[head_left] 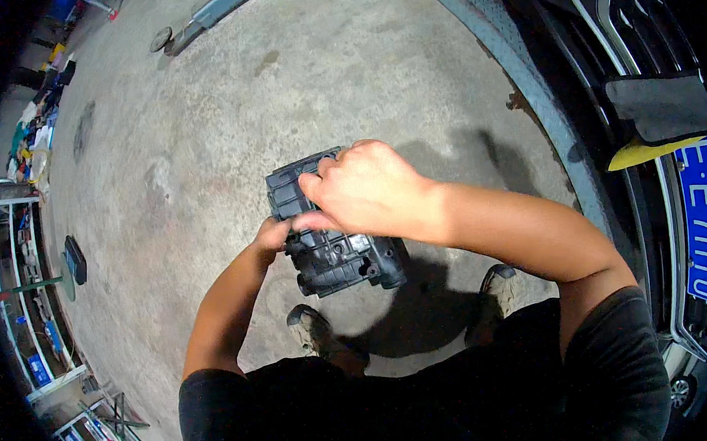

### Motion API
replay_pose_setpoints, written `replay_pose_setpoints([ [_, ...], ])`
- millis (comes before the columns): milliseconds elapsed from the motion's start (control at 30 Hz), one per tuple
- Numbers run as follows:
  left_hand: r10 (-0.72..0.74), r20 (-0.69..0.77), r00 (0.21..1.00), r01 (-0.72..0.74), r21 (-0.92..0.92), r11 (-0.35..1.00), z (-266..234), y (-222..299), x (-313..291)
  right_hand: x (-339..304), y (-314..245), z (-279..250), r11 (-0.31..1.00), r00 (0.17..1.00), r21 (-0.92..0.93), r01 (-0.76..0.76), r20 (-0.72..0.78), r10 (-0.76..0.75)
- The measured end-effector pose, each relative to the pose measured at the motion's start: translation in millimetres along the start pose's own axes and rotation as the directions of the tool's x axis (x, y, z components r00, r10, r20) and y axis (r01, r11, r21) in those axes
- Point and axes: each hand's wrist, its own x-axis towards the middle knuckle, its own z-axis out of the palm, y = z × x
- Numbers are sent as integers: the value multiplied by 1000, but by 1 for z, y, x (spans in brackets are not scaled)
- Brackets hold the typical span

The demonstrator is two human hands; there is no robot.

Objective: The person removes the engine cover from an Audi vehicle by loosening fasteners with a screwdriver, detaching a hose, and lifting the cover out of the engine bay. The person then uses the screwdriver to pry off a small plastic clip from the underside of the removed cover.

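A black ribbed plastic housing (336, 267), like a car's air filter box, is held up in front of me above the concrete floor. My left hand (272, 235) grips its left edge; most of those fingers are hidden behind it. Across its upper part lies my right hand (365, 185), fingers curled over the top right side and thumb stretched toward the left hand. The right palm hides part of the housing. Whether anything small is between the right fingers cannot be seen.
At the right stands a car front with a blue plate (704, 220) and a grey cloth (661, 109) hung over it. A blue-grey steel beam (514, 62) runs alongside; a lift arm (224, 7) lies at the top. Shelves (43, 299) line the left. My shoes (310, 326) are below.
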Motion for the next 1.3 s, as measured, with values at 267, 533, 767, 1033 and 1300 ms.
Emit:
replay_pose_setpoints([
  [267,-2,-86,996,4,26,1000,4,8,-5,-3,15,17,946,882,59,318,-384,-272],
  [533,-28,-130,991,45,131,990,7,19,-13,-4,13,18,960,919,42,278,-302,-253],
  [767,-14,-170,985,50,213,976,-6,-3,2,5,-5,-7,999,996,29,-33,80,31],
  [1033,-8,-162,987,47,241,970,-6,4,-4,3,-12,-19,996,977,-34,-84,196,89],
  [1300,-26,-200,979,82,274,958,-6,6,0,-2,8,10,973,956,21,230,-190,-222],
])
